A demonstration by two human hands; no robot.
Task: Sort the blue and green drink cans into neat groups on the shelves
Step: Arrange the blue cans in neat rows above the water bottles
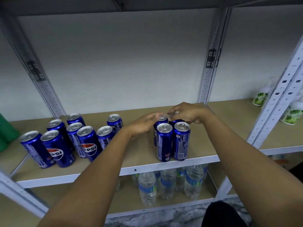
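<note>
Item: blue drink cans, sorting in progress on the middle shelf (144,158).

Tidy block (171,140), right of centre: four blue cans standing upright and touching, two at the front edge, two behind. Both hands are on the back pair. The left hand (144,124) lies against the back left can (162,119), fingers loosely curved along its side; whether it truly grips or only steadies, I cannot tell. The right hand (188,113) reaches over the back right can (176,119), fingertips bunched at its rim, seemingly pinching the top. The two hands sit close together, almost meeting above the block.

Loose lot (65,138), left half of the same shelf: about eight blue cans, upright, unevenly spaced, labels facing every way.

Green items (7,131), far left edge: only partly in view; probably the green cans, not confirmed.

Also present: water bottles (168,184) on the shelf below; white containers with green labels (291,114) on the neighbouring shelf to the right.

Step in hand, by my reading: squaring the back row of the block. The next move would call for letting go without nudging the front pair, then fetching the nearest loose can (114,122) and setting it flush against the block.
</note>
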